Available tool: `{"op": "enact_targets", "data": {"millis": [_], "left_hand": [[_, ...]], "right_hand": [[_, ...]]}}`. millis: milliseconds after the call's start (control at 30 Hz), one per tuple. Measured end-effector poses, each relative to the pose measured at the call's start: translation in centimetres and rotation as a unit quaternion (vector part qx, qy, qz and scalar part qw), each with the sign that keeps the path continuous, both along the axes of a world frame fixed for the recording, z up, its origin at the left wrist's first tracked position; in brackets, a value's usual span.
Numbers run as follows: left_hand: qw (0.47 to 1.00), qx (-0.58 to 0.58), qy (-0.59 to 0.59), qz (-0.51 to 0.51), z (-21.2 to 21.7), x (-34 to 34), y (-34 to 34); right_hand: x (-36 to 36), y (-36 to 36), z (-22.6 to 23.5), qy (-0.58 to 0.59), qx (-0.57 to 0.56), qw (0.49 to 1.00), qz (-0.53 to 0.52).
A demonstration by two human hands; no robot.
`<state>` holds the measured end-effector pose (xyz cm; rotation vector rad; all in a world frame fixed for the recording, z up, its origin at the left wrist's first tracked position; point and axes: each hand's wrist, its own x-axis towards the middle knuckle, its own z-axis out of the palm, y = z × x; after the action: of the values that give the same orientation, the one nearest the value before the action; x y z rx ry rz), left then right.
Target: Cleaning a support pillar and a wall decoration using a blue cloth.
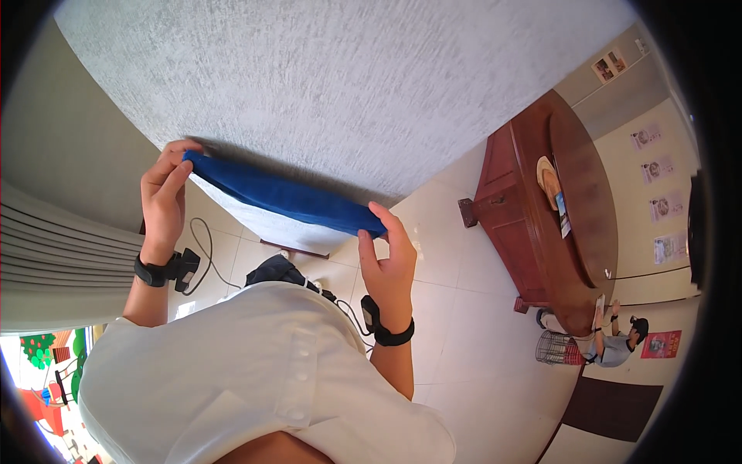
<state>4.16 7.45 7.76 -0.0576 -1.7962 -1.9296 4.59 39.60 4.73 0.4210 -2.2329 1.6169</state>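
Observation:
A blue piece of cloth (286, 195) is stretched between my two hands, close to a grey textured wall (348, 85). My left hand (164, 189) pinches its left end between thumb and fingers. At the lower right end, my right hand (390, 259) grips the other corner with thumb and forefinger. The cloth slants down from left to right and looks folded or seen along its edge. Whether it touches the wall I cannot tell. Each of my wrists wears a black strap with a small device, and a cable shows near each one.
A large reddish-brown wooden desk (514, 201) stands to the right, with a tan object and papers on it. Beyond it a person (616, 344) in a dark cap is near a wire basket (558, 348). Pleated grey curtain (66, 255) hangs at left. Pale tiles (471, 332) cover the floor.

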Motion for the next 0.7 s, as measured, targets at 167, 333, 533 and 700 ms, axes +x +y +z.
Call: {"op": "enact_targets", "data": {"millis": [167, 333, 533, 700], "left_hand": [[0.964, -0.267, -0.003, 0.009, 0.3, 0.5, 0.7], [0.964, -0.264, -0.011, -0.03, -0.9, 0.3, 0.2], [0.954, -0.267, -0.137, 0.013, -3.0, 0.0, 0.6], [0.912, -0.362, -0.189, -0.023, -3.6, 0.1, 1.0]], "right_hand": [[-0.8, 0.5, -0.8, 0.075, 0.148, 0.983, -0.072], [-1.0, 0.6, -0.7, 0.095, 0.154, 0.969, -0.168], [-0.5, 0.2, -1.8, 0.052, 0.146, 0.979, -0.134], [-0.3, 0.1, -3.3, 0.004, 0.122, 0.986, -0.112]]}}
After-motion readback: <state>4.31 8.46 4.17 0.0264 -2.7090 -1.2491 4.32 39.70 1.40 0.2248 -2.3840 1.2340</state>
